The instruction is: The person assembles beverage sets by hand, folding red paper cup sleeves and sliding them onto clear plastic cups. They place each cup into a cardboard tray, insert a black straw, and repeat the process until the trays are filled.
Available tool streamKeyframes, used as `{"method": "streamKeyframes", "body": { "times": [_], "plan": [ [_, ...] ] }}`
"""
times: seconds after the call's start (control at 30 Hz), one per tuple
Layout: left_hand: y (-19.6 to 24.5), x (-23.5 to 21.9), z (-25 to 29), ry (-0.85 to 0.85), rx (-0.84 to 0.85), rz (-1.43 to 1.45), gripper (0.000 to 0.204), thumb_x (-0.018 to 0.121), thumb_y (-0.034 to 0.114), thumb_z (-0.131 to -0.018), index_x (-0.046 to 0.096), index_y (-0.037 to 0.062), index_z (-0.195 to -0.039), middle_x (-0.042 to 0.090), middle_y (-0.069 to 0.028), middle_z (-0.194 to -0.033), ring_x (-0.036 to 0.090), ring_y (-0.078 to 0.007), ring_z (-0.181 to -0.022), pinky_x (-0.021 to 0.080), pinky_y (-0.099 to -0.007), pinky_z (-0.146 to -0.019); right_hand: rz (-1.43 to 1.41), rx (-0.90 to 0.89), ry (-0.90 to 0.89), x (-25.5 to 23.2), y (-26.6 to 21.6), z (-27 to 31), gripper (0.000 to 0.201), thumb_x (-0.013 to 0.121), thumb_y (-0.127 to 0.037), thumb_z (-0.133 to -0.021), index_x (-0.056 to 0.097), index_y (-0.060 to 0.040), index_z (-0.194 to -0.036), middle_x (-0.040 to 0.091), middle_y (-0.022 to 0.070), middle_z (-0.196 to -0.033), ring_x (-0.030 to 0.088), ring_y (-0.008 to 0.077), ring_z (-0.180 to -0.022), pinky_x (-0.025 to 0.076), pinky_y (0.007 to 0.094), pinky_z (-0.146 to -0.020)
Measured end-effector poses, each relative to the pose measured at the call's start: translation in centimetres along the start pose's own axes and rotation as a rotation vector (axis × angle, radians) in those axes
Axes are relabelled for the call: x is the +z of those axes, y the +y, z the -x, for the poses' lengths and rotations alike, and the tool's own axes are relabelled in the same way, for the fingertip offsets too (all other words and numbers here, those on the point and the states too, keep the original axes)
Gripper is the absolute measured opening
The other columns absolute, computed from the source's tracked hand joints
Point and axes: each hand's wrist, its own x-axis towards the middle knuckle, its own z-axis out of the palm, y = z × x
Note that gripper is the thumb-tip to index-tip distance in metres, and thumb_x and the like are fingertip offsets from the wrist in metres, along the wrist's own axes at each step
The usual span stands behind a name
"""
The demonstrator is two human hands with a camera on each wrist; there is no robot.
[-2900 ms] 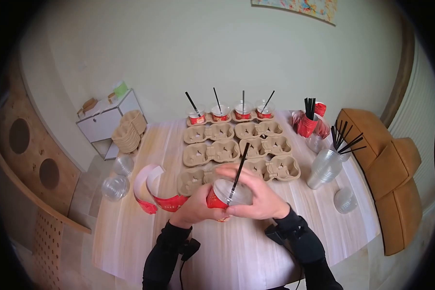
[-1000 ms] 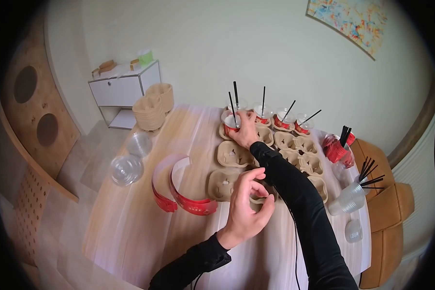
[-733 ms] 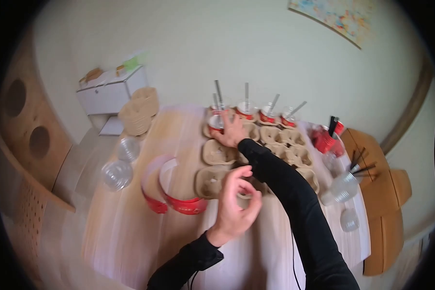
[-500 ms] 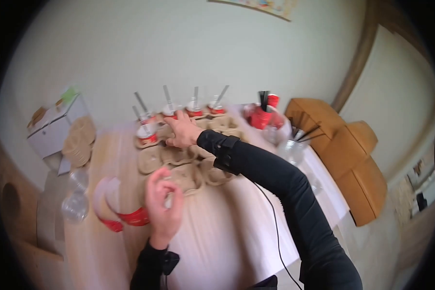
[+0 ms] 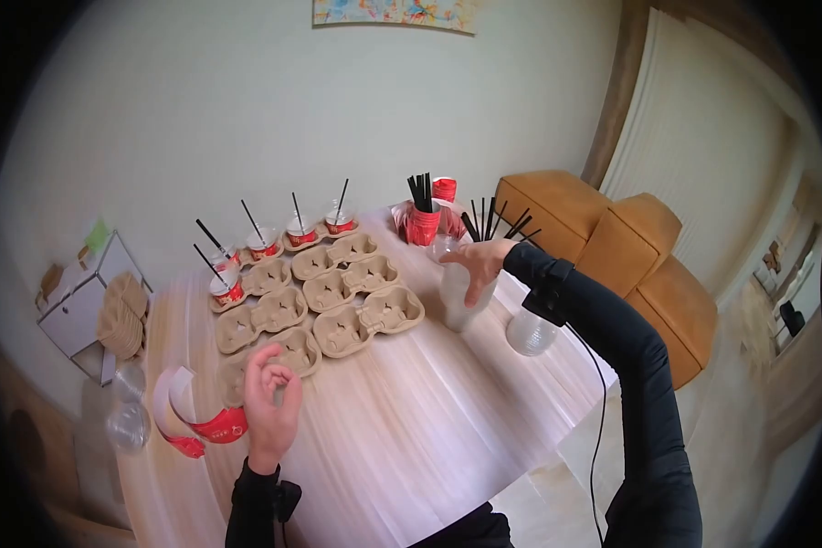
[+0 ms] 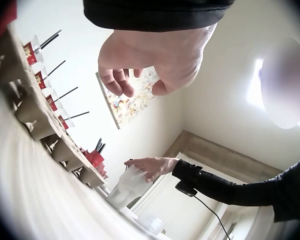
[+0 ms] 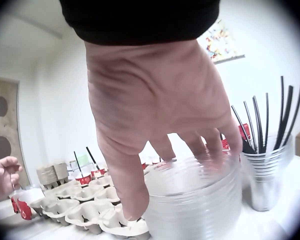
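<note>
My right hand [image 5: 480, 263] reaches over a stack of clear plastic cups [image 7: 192, 210] at the table's right. Its thumb lies down the outside of the stack and the fingers curve round the far rim in the right wrist view. Near the front left, my left hand [image 5: 272, 409] hovers with loosely curled fingers and nothing in them. A red-sleeved cup with a black straw [image 5: 226, 290] sits in the cardboard cup carrier [image 5: 237, 329] on the left. Behind it stand several similar cups [image 5: 263, 243] with lids and straws.
Red cup sleeves [image 5: 219, 427] lie at the left beside clear lids [image 5: 128, 427]. Black straws [image 7: 260, 120] stand in another cup stack [image 7: 264, 182]. Red cups [image 5: 423, 226] with straws are at the back right. A clear lid stack [image 5: 532, 333] sits near the right edge.
The cup with a straw, earlier held in both hands, now stands in the carrier. My right hand has let it go and moved right to the clear cups. The head view has turned right.
</note>
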Motion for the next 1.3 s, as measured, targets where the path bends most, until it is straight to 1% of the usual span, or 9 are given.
{"method": "streamKeyframes", "body": {
  "times": [0.2, 0.37, 0.5, 0.6, 0.7, 0.83, 0.93, 1.07, 1.3],
  "plan": [
    [0.8, 0.9, 0.4, 0.033, 0.057, 0.004, 0.051, 0.057, -0.006, -0.089, 0.040, -0.0052, -0.138, 0.054, -0.0093, -0.122, 0.055, -0.0098, -0.093, 0.045, -0.0263, -0.090, -0.102, -0.179, 0.266, -0.7, 1.3, 1.1, 0.113, 0.090, -0.041, -0.060, 0.037, -0.0034, -0.151, 0.054, 0.0217, -0.141, 0.056, 0.0344, -0.127, 0.047, 0.0406, -0.105],
    [1.1, 1.3, 0.5, 0.020, 0.084, -0.100, 0.060, 0.066, -0.003, -0.083, 0.041, -0.0050, -0.138, 0.053, -0.0111, -0.126, 0.056, -0.0147, -0.102, 0.045, -0.0290, -0.093, -0.164, -0.151, 0.397, -6.2, -6.5, 7.5, 0.098, 0.086, -0.039, -0.070, 0.040, -0.0011, -0.148, 0.054, 0.0210, -0.136, 0.057, 0.0315, -0.122, 0.049, 0.0393, -0.102],
    [3.8, 3.4, 1.9, -0.053, 0.380, -0.615, 0.088, 0.086, 0.013, -0.067, 0.041, -0.0027, -0.142, 0.053, -0.0167, -0.132, 0.057, -0.0236, -0.113, 0.046, -0.0356, -0.097, -0.513, -0.503, 0.518, -1.8, -15.1, 8.9, 0.092, 0.083, -0.043, -0.076, 0.041, -0.0004, -0.146, 0.054, 0.0206, -0.134, 0.061, 0.0305, -0.110, 0.055, 0.0389, -0.091],
    [4.0, 5.1, 3.5, -0.137, 0.415, -0.777, 0.095, 0.092, 0.022, -0.061, 0.043, -0.0024, -0.138, 0.057, -0.0185, -0.123, 0.059, -0.0301, -0.112, 0.049, -0.0381, -0.093, -0.695, -0.644, 0.445, 4.5, -19.8, 9.3, 0.090, 0.080, -0.045, -0.081, 0.040, 0.0025, -0.145, 0.055, 0.0213, -0.132, 0.062, 0.0306, -0.107, 0.056, 0.0377, -0.085],
    [3.0, 5.2, 3.8, -0.276, 0.275, -0.649, 0.093, 0.091, 0.020, -0.062, 0.043, -0.0026, -0.139, 0.062, -0.0181, -0.117, 0.064, -0.0297, -0.102, 0.053, -0.0388, -0.086, -0.746, -0.669, 0.506, 7.3, -18.4, 9.6, 0.084, 0.078, -0.043, -0.085, 0.041, 0.0053, -0.143, 0.057, 0.0225, -0.129, 0.062, 0.0302, -0.106, 0.057, 0.0375, -0.084],
    [2.9, 4.3, 2.9, -0.188, 0.117, -0.530, 0.090, 0.089, 0.016, -0.062, 0.043, -0.0022, -0.138, 0.064, -0.0137, -0.107, 0.064, -0.0238, -0.094, 0.052, -0.0352, -0.087, -0.664, -0.107, 0.646, 7.9, -8.3, 10.3, 0.039, 0.071, -0.029, -0.090, 0.067, 0.0027, -0.113, 0.070, 0.0135, -0.102, 0.065, 0.0199, -0.088, 0.054, 0.0336, -0.075],
    [2.7, 3.6, 2.3, -0.174, 0.079, -0.437, 0.090, 0.089, 0.014, -0.062, 0.043, -0.0022, -0.138, 0.063, -0.0125, -0.107, 0.063, -0.0195, -0.093, 0.051, -0.0329, -0.086, -0.631, 0.234, 0.796, 11.1, 0.7, 10.6, 0.039, 0.070, -0.032, -0.090, 0.069, 0.0028, -0.106, 0.068, 0.0167, -0.105, 0.065, 0.0264, -0.092, 0.053, 0.0368, -0.079],
    [2.1, 3.4, 2.3, -0.236, 0.051, -0.356, 0.092, 0.090, 0.015, -0.064, 0.041, -0.0018, -0.140, 0.062, -0.0110, -0.109, 0.062, -0.0176, -0.094, 0.050, -0.0319, -0.087, -0.647, 0.315, 0.617, 19.0, 7.4, 10.1, 0.067, 0.065, -0.048, -0.091, 0.057, -0.0004, -0.136, 0.059, 0.0283, -0.129, 0.057, 0.0373, -0.122, 0.046, 0.0416, -0.104],
    [2.0, 3.4, 2.4, -0.306, -0.003, -0.302, 0.091, 0.090, 0.023, -0.069, 0.041, -0.0010, -0.141, 0.061, -0.0127, -0.114, 0.064, -0.0214, -0.102, 0.051, -0.0356, -0.090, -0.802, 0.403, 0.697, 22.1, 7.4, 10.0, 0.071, 0.064, -0.051, -0.091, 0.053, -0.0015, -0.141, 0.057, 0.0273, -0.131, 0.059, 0.0374, -0.118, 0.045, 0.0424, -0.104]
  ]
}}
